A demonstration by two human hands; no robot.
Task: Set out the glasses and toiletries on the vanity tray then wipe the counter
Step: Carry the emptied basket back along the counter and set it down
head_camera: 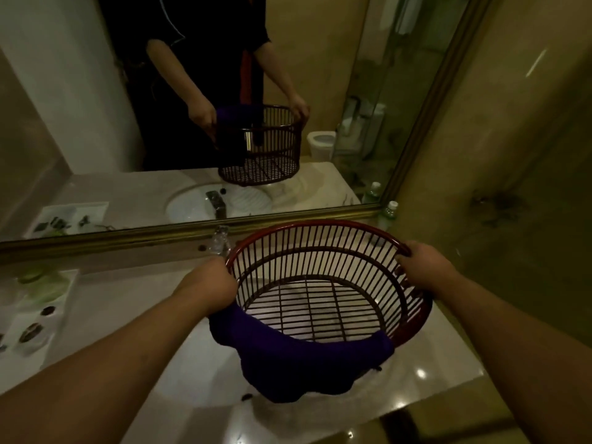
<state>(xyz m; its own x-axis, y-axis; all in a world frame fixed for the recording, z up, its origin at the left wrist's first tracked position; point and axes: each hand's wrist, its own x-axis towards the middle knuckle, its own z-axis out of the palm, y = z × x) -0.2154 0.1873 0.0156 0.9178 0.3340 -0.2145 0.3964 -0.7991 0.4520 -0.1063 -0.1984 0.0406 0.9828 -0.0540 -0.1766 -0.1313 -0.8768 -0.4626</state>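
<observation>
I hold a round dark-red slatted basket (323,248) above the pale marble counter (134,302). My left hand (211,282) grips its left rim and my right hand (423,262) grips its right rim. A purple cloth (288,360) hangs over the basket's near rim and down its outside. The basket looks empty inside. At the far left lies a clear vanity tray (48,302) with green packets and small dark toiletries on it.
A chrome faucet (221,241) stands behind the basket over a white sink (192,379). A gold-framed mirror (192,229) backs the counter. A capped plastic bottle (387,213) stands in the far right corner. The counter's front edge runs at lower right.
</observation>
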